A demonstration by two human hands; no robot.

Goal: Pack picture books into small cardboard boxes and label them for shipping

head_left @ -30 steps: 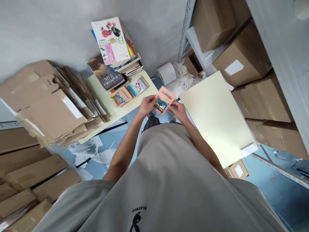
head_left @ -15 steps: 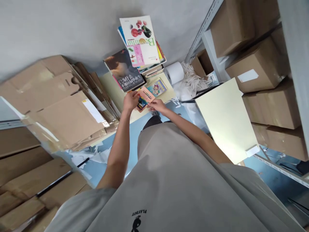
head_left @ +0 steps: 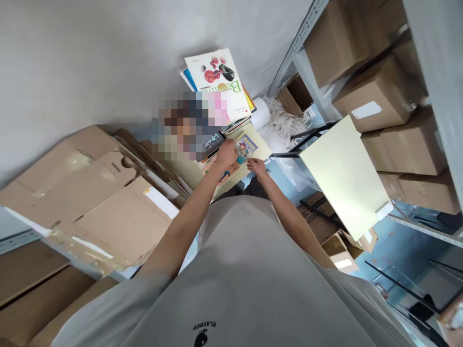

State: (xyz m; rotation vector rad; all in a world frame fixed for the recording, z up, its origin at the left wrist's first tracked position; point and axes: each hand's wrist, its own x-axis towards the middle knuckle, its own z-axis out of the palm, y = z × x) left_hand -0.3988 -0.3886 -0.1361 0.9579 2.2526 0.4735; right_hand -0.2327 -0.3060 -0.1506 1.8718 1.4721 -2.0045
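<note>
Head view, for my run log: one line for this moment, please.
left hand: on small books | right hand: beside them, grip unclear | surface: yellow table

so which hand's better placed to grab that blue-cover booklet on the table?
Probably left. The left hand already lies beside the blue-cover booklet, apparently touching its edge. The right hand sits lower, at the table edge, apart from it.

I see the small picture booklet [head_left: 246, 146] on the pale yellow surface [head_left: 261, 150], before the tall magazine stack [head_left: 217, 79]; flattened brown cardboard sheets [head_left: 90, 193] lie left, stacked cardboard boxes [head_left: 376, 91] right.
</note>
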